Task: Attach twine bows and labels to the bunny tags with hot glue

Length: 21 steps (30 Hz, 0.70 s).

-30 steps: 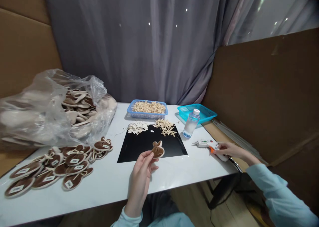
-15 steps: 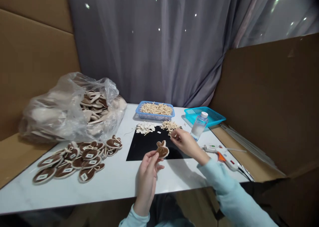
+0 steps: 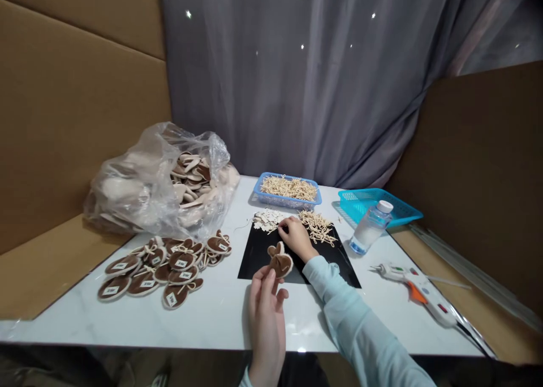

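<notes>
Between the thumb and fingers of my left hand (image 3: 268, 310) is a small brown felt piece (image 3: 280, 263) with pale fuzzy edges and two ear-like lobes, held up over the front of the black mat (image 3: 259, 262). My right hand (image 3: 296, 237) reaches down to the mat, at the right edge of a heap of small white labels (image 3: 266, 219). Its fingers are closed; what they pinch, if anything, is hidden. Just right of that hand lies a pile of cream cord bows (image 3: 320, 227).
Finished-looking brown pieces with labels and bows (image 3: 172, 268) lie at left, before a plastic bag (image 3: 161, 186) of more pieces. A blue basket (image 3: 288, 202) of bows, turquoise tray (image 3: 382, 206), bottle (image 3: 370, 228) and glue gun (image 3: 424, 293) stand behind and right.
My right hand has moved left, from the bow pile to the label heap. My left hand still holds the brown piece. The whole view has shifted, so things appear farther right.
</notes>
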Each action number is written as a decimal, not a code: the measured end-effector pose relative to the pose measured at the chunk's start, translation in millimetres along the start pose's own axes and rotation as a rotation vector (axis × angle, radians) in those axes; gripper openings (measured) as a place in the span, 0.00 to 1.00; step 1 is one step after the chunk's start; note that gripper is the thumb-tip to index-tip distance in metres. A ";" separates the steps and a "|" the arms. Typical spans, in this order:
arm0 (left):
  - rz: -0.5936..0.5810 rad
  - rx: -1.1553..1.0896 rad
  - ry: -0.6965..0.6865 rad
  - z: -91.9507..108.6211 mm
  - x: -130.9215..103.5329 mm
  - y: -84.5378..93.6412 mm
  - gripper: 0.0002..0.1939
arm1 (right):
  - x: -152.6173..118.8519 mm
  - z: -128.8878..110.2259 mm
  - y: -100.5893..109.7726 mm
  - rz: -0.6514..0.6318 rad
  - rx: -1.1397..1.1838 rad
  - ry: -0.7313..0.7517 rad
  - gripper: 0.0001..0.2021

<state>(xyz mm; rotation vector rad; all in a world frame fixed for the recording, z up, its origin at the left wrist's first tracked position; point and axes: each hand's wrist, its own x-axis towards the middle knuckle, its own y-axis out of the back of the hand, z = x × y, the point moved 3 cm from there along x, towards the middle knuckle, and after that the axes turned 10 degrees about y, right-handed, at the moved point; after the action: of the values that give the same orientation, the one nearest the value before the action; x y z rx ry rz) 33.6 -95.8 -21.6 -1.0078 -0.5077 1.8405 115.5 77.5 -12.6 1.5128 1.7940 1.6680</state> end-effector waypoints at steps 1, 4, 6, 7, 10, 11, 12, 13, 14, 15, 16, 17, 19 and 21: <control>0.006 -0.001 0.005 -0.2 0.0 -0.1 0.11 | -0.6 1.7 3.5 0.003 -0.003 -0.002 0.07; 0.022 -0.010 0.015 -0.2 -0.5 0.4 0.13 | -3.4 14.1 23.3 0.042 -0.029 -0.034 0.04; 0.013 -0.007 0.023 -0.1 -1.0 0.7 0.13 | -7.7 28.9 39.8 0.073 -0.060 -0.087 0.05; 0.006 -0.004 0.026 0.0 -1.1 0.8 0.13 | -10.7 37.5 47.2 0.076 -0.074 -0.120 0.06; -0.008 0.004 0.034 0.1 -1.1 0.9 0.14 | -21.6 61.3 59.5 0.018 -0.078 -0.191 0.10; -0.011 0.005 0.036 0.1 -1.0 0.8 0.15 | -24.8 67.0 60.3 -0.012 -0.066 -0.200 0.11; -0.015 0.006 0.038 0.1 -0.9 0.5 0.16 | -27.5 71.4 59.8 -0.039 -0.050 -0.204 0.12; -0.020 0.007 0.038 0.1 -0.8 0.1 0.16 | -29.6 74.4 58.6 -0.063 -0.032 -0.207 0.13; -0.024 0.006 0.038 0.2 -0.8 -0.2 0.16 | -30.9 76.4 57.1 -0.079 -0.012 -0.211 0.13; -0.027 0.005 0.040 0.2 -0.9 -0.5 0.16 | -31.5 77.6 55.8 -0.088 0.008 -0.219 0.14; -0.029 0.005 0.043 0.2 -1.2 -0.6 0.16 | -31.6 78.3 54.9 -0.090 0.029 -0.228 0.14; -0.029 0.006 0.046 0.2 -1.5 -0.7 0.16 | -31.4 78.5 54.8 -0.086 0.051 -0.237 0.14; -0.029 0.009 0.052 0.1 -2.1 -0.6 0.16 | -30.3 78.0 57.3 -0.059 0.102 -0.248 0.14; -0.030 0.012 0.051 0.2 -2.6 -0.4 0.16 | -29.2 76.1 63.4 -0.010 0.168 -0.244 0.12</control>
<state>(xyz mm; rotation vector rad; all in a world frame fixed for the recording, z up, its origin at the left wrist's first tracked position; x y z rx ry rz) 34.3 -98.0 -20.1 -1.0309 -0.4777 1.7843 216.9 85.1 5.0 1.6900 1.8409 1.2900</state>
